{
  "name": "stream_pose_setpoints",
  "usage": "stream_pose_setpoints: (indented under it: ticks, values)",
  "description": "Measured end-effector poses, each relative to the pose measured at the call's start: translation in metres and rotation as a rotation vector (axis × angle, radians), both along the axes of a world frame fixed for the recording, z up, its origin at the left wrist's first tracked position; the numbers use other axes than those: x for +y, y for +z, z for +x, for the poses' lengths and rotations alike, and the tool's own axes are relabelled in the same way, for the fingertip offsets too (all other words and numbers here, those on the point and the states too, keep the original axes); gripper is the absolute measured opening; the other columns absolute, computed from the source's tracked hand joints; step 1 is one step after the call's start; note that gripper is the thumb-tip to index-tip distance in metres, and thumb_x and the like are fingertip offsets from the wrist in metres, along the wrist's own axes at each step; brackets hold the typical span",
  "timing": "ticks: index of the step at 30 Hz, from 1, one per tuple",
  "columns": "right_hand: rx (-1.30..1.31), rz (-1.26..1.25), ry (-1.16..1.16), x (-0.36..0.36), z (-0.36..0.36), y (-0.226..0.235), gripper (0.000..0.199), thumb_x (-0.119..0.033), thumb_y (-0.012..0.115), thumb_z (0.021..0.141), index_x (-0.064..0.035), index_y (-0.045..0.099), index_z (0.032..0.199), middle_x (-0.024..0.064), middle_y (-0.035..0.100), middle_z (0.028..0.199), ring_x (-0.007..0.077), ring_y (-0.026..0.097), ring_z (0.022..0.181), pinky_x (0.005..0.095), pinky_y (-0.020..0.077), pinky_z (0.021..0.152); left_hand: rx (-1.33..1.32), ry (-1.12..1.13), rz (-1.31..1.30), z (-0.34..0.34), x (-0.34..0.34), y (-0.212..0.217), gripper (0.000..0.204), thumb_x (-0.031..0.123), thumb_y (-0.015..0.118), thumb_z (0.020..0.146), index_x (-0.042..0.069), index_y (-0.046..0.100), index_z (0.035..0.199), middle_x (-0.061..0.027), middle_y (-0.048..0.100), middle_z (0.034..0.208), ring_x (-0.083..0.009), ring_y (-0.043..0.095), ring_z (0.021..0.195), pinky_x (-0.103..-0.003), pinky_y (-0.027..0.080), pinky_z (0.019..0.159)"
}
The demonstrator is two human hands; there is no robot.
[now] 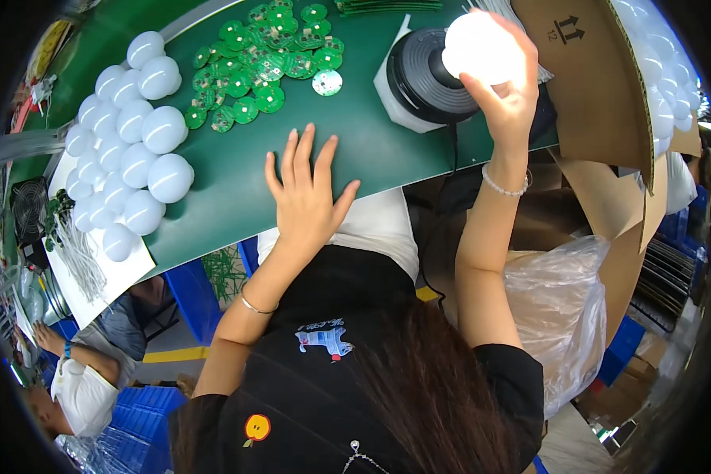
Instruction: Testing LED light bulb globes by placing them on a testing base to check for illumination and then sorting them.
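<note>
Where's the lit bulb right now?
Head view, upper right: it's in the person's right hand, by the right side of the black ridged device, left of the cardboard box. Lit bulb.

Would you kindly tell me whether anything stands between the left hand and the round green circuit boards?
Nothing visible does: only the green tabletop lies between the left hand and the round green circuit boards.
</note>
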State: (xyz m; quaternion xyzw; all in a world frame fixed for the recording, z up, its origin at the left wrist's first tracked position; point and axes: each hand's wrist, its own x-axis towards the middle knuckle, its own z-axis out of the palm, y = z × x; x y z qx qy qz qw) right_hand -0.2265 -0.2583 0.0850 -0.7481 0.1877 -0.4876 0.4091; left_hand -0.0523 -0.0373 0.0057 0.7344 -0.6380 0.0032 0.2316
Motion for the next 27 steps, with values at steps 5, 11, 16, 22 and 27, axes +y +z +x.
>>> stream_pose_setpoints:
  ticks: [5,11,16,22,27]
  values:
    - [0.331,-0.514,-0.255,-0.002,-0.01,0.001,0.055,-0.007,0.08,0.072,0.0019,0.055,0.121,0.0146,0.061,0.112,0.028,0.059,0.103,0.0369,0.045,0.094,-0.006,-0.024,0.019,0.0,-0.001,0.003,0.07,0.043,0.074,0.074,0.012,0.05,0.132,-0.0179,0.033,0.148,-0.0348,0.029,0.139,-0.057,0.017,0.11]
    - [0.229,-0.171,-0.371,0.022,-0.015,0.006,0.056,-0.006,0.081,0.07,0.0026,0.055,0.119,0.0147,0.062,0.112,0.0282,0.059,0.105,0.036,0.0441,0.095,-0.013,-0.033,0.028,0.001,-0.001,0.003,0.074,0.044,0.075,0.073,0.011,0.048,0.134,-0.0199,0.032,0.148,-0.036,0.029,0.139,-0.057,0.018,0.11]
    - [0.493,-0.348,-0.497,0.035,-0.023,0.018,0.063,-0.01,0.084,0.066,0.0024,0.055,0.121,0.0172,0.062,0.114,0.0292,0.06,0.105,0.0369,0.0461,0.094,-0.02,-0.047,0.008,0.001,-0.001,0.003,0.076,0.044,0.075,0.073,0.01,0.047,0.135,-0.0216,0.031,0.148,-0.0378,0.03,0.137,-0.057,0.018,0.109]
    - [0.346,-0.375,-0.393,0.025,0.001,0.015,0.069,-0.013,0.087,0.063,0.0026,0.054,0.122,0.0176,0.06,0.12,0.0294,0.058,0.11,0.038,0.0457,0.096,-0.019,-0.053,0.003,0.002,-0.001,0.002,0.075,0.048,0.073,0.076,0.008,0.047,0.134,-0.0237,0.03,0.148,-0.0374,0.029,0.137,-0.06,0.019,0.107]
    - [0.188,-0.264,-0.342,0.012,0.013,0.003,0.07,-0.012,0.086,0.064,0.0042,0.052,0.124,0.0174,0.057,0.12,0.0296,0.056,0.111,0.0382,0.0449,0.096,0.0,-0.052,0.006,0.001,0.0,0.003,0.076,0.047,0.073,0.075,0.008,0.046,0.135,-0.0239,0.029,0.149,-0.0376,0.029,0.137,-0.059,0.019,0.108]
